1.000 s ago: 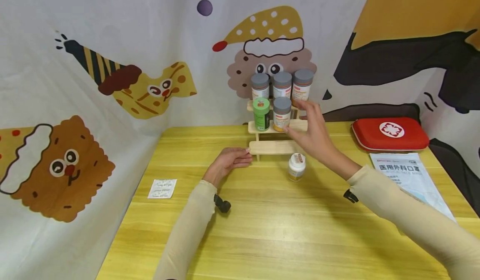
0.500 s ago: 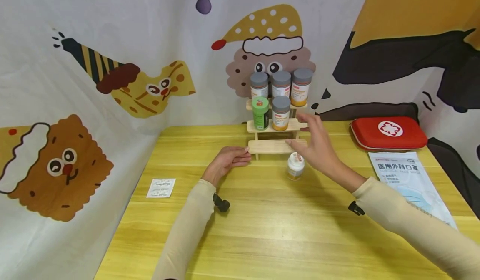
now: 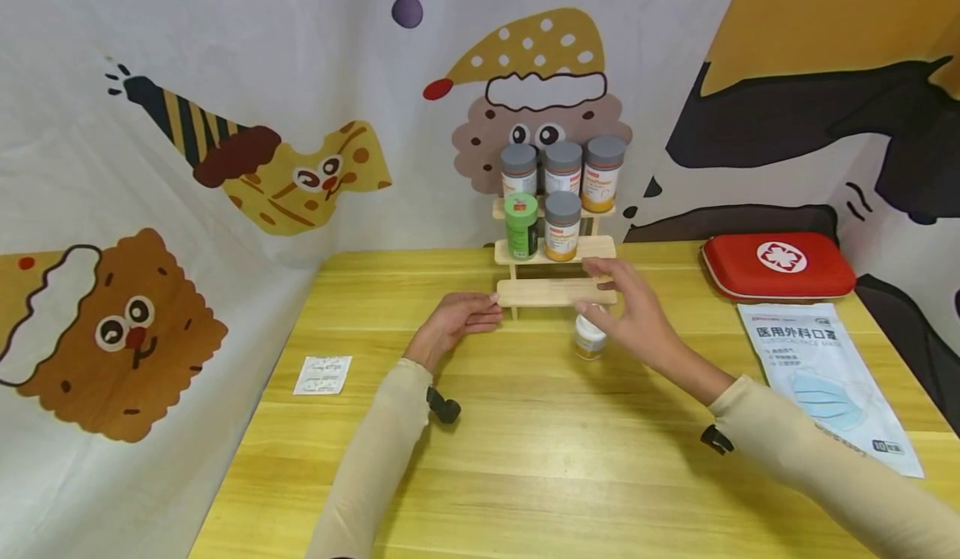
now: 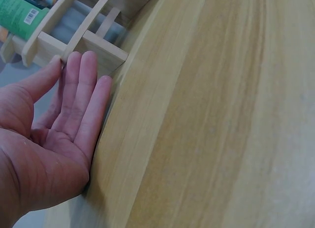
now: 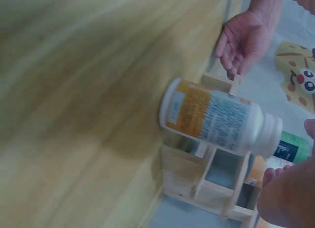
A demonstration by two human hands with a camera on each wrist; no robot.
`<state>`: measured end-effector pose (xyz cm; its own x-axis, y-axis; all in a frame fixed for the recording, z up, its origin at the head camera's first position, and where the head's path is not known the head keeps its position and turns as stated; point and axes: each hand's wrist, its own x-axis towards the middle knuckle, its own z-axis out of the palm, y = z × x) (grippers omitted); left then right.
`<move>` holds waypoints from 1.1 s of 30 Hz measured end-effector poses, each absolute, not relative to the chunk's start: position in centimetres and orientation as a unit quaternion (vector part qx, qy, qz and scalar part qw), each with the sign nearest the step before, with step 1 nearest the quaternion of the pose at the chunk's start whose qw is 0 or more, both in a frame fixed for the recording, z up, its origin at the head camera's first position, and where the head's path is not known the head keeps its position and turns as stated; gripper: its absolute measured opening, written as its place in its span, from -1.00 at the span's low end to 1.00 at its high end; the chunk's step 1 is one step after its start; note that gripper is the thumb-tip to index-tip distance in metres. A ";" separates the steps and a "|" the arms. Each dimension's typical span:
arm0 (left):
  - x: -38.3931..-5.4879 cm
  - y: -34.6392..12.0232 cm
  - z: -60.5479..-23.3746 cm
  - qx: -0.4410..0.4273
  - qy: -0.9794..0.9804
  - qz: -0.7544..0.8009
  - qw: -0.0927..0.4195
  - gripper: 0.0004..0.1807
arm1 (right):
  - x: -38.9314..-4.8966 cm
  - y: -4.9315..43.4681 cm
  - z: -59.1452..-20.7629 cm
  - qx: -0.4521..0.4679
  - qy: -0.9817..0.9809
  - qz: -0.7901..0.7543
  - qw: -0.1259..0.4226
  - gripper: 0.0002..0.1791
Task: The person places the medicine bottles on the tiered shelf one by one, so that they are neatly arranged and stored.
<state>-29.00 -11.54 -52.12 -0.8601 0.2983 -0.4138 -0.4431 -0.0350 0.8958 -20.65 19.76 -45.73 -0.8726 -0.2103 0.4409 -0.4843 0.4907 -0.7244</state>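
Observation:
A three-tier wooden display rack (image 3: pixel 555 293) stands against the back of the table. My left hand (image 3: pixel 459 319) pinches the left end of its lowest tier between thumb and forefinger, the other fingers extended in the left wrist view. In front of the rack stands a small white pill bottle (image 3: pixel 590 344) with an orange-and-white label. My right hand (image 3: pixel 637 313) hovers over it, thumb and fingers spread, partly hiding its cap. The right wrist view shows the bottle (image 5: pixel 211 117) upright on the table. A green bottle (image 3: pixel 521 230) and a grey-capped supplement bottle (image 3: pixel 562 230) occupy the middle tier.
Three grey-capped bottles (image 3: pixel 564 167) line the top tier. To the right lie a red first-aid case (image 3: pixel 817 280) and a surgical mask packet (image 3: pixel 825 384). A white blister pack (image 3: pixel 322 375) lies on the left. A cartoon-printed cloth (image 3: pixel 337 42) hangs behind.
My right hand has let go of the grey-capped bottle on the middle tier and come down and forward to the white bottle. My left hand stays at the rack.

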 end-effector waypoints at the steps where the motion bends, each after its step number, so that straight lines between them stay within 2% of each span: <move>1: -29.0 -11.6 -52.1 -0.056 0.644 0.718 0.259 -0.61 | -20.5 19.8 -45.9 0.203 -0.851 0.461 0.146 -0.32; 16: -28.9 -11.8 -52.0 -0.054 0.640 0.721 0.261 -0.63 | -18.9 20.2 -48.5 0.196 -0.861 0.462 0.079 -0.31; 24: -28.8 -11.7 -52.1 -0.055 0.643 0.719 0.259 -0.61 | -18.7 20.5 -49.2 0.191 -0.873 0.442 0.086 -0.32; 33: -28.8 -11.6 -52.0 -0.053 0.643 0.719 0.258 -0.62 | -18.5 20.7 -49.4 0.184 -0.870 0.451 0.081 -0.43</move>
<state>-28.79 -11.61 -52.04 -0.8609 0.3026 -0.4090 -0.4401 -0.0393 0.8971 -18.52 20.75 -49.38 -0.9193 -0.2471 0.3064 -0.3928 0.5252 -0.7549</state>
